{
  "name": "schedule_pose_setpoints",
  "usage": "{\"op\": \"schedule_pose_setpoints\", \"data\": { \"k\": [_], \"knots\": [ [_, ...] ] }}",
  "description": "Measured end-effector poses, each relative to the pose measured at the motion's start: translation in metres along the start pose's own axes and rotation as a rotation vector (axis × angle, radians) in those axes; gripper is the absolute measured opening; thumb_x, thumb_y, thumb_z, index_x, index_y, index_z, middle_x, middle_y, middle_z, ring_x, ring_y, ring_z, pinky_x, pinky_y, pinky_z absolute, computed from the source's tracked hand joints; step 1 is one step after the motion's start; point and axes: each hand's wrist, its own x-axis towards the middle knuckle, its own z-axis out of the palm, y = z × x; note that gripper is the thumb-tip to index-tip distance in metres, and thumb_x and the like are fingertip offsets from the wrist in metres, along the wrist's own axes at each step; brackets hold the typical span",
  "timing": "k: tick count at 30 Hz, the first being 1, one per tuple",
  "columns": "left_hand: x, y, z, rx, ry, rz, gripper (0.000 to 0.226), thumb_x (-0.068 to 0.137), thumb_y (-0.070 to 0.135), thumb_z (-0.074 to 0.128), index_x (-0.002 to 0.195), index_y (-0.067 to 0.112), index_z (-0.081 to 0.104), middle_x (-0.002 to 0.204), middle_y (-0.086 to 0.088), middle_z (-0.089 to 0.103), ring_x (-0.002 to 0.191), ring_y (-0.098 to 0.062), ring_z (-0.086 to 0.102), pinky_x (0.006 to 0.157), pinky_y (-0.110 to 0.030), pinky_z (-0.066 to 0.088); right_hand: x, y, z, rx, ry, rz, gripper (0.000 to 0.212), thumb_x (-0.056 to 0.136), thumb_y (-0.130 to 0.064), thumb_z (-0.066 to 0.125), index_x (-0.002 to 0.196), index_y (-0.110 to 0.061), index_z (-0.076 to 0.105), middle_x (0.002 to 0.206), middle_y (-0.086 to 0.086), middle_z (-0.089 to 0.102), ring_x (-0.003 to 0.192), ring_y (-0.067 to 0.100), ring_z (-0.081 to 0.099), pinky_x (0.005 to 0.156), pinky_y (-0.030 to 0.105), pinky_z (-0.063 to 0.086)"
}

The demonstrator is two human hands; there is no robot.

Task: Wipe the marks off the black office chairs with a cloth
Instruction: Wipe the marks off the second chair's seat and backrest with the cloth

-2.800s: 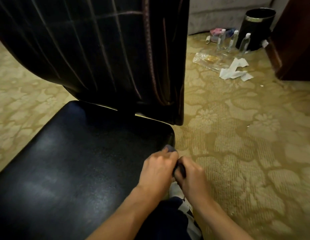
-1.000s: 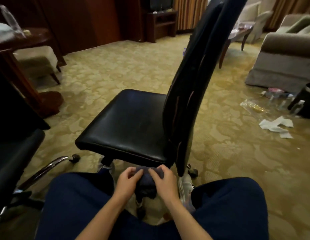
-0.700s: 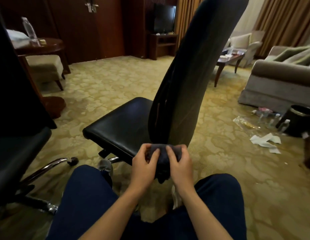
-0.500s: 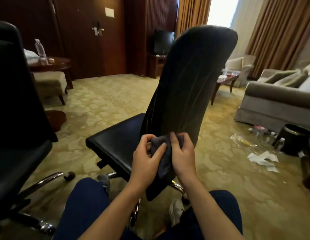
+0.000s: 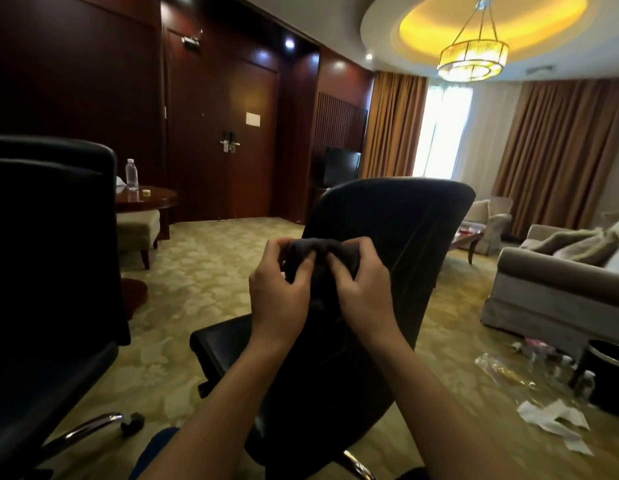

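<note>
Head view shows both hands raised in front of the back of a black office chair (image 5: 387, 244), bunching a dark cloth (image 5: 313, 252) between them. The left hand (image 5: 283, 289) has its grip pinching the left part of the cloth, thumb toward the middle and fingers curled over the top fold. The right hand (image 5: 361, 289) pinches the right part the same way, its fingers hooked over the upper edge. The cloth is crumpled, and a loose tail hangs down between the two wrists; whether it touches the chair back cannot be told. Faint pale lines run across the chair back to the right of the hands. The chair's seat (image 5: 221, 341) juts out to the left below the hands.

A second black chair (image 5: 48, 271) fills the left edge, its chrome leg and caster (image 5: 131, 419) on the patterned carpet. Behind it, a water bottle (image 5: 131, 174) stands on a round wooden table (image 5: 152, 199). On the floor to the right lie crumpled white papers (image 5: 557, 419) and clear plastic wrapping (image 5: 502, 370) near a black bin (image 5: 609, 375), with a grey sofa (image 5: 550, 285) beyond.
</note>
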Motion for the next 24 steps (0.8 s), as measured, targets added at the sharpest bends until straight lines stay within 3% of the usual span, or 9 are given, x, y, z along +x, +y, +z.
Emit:
{"op": "schedule_pose_setpoints", "data": {
  "k": [3,7,11,16,20,22,24],
  "knots": [
    [0.018,0.024,0.009,0.042,-0.007,0.104,0.016,0.093,0.020,0.068,0.107,0.020,0.060,0.092,0.013,0.065,0.088,0.001,0.065,0.066,-0.016,0.054,0.028,-0.014,-0.012,-0.150,0.187,-0.155,0.011,0.092,-0.015,0.063,0.092,-0.023,0.056,0.094,-0.003,0.059,0.086,0.006,0.058,0.078,0.027,0.052],
    [0.046,0.054,0.038,0.270,0.055,0.261,0.015,0.093,0.028,0.067,0.105,0.021,0.063,0.094,0.009,0.065,0.079,-0.004,0.060,0.060,-0.012,0.039,0.064,-0.016,-0.032,-0.283,0.348,-0.110,0.010,0.092,-0.027,0.065,0.094,-0.021,0.057,0.098,0.001,0.052,0.090,0.017,0.055,0.081,0.033,0.052],
    [0.055,0.045,0.040,0.506,0.111,0.341,0.015,0.094,0.032,0.065,0.102,0.021,0.060,0.090,0.007,0.061,0.074,-0.006,0.052,0.054,-0.013,0.025,0.080,-0.008,-0.042,-0.309,0.253,-0.142,0.012,0.092,-0.025,0.066,0.094,-0.017,0.058,0.096,0.002,0.055,0.080,0.006,0.052,0.072,0.018,0.044],
    [0.059,0.029,0.029,0.472,0.135,0.299,0.016,0.092,0.030,0.068,0.100,0.021,0.058,0.075,0.016,0.053,0.067,-0.009,0.055,0.054,-0.024,0.036,0.082,-0.001,-0.029,-0.333,0.210,-0.233,0.008,0.092,-0.025,0.064,0.091,-0.020,0.058,0.090,-0.001,0.057,0.080,0.011,0.054,0.075,0.032,0.053],
    [0.060,0.020,0.013,0.446,0.164,0.218,0.017,0.090,0.032,0.071,0.099,0.023,0.061,0.063,0.014,0.050,0.059,-0.008,0.054,0.050,-0.023,0.034,0.072,0.002,-0.016,-0.542,0.314,-0.216,0.014,0.089,-0.038,0.066,0.090,-0.025,0.063,0.086,-0.004,0.048,0.079,0.012,0.046,0.075,0.033,0.042],
    [0.058,0.013,0.004,0.431,0.175,0.209,0.017,0.089,0.030,0.072,0.098,0.022,0.061,0.063,0.012,0.054,0.057,-0.003,0.054,0.048,-0.019,0.034,0.063,0.001,-0.008,-0.526,0.294,-0.168,0.015,0.091,-0.040,0.065,0.089,-0.024,0.064,0.082,-0.005,0.054,0.075,0.015,0.053,0.072,0.036,0.046],
    [0.056,0.009,-0.003,0.363,0.188,0.177,0.018,0.088,0.028,0.074,0.098,0.024,0.060,0.067,0.012,0.060,0.062,-0.003,0.061,0.050,-0.025,0.048,0.058,-0.006,0.001,-0.449,0.236,-0.095,0.013,0.093,-0.038,0.062,0.091,-0.025,0.064,0.077,-0.008,0.061,0.073,0.015,0.061,0.070,0.038,0.053]
  ]
}}
